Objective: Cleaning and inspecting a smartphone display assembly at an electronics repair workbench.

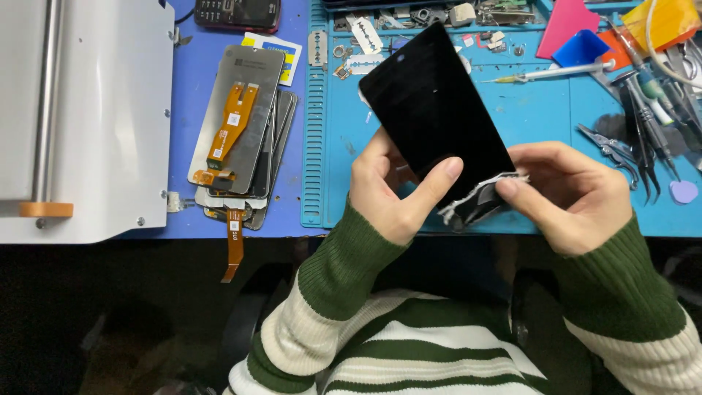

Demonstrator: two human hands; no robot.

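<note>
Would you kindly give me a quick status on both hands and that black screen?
Left hand grips black glass phone screen panel, thumb on its face. Right hand pinches white peeling strip at its lower edge. Panel held above blue work mat; nothing obstructing.

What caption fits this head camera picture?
Two hands, left and right, hold a black phone screen over a blue mat.

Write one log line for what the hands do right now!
left hand: holds black phone screen | right hand: pinches white film at its lower edge
</note>
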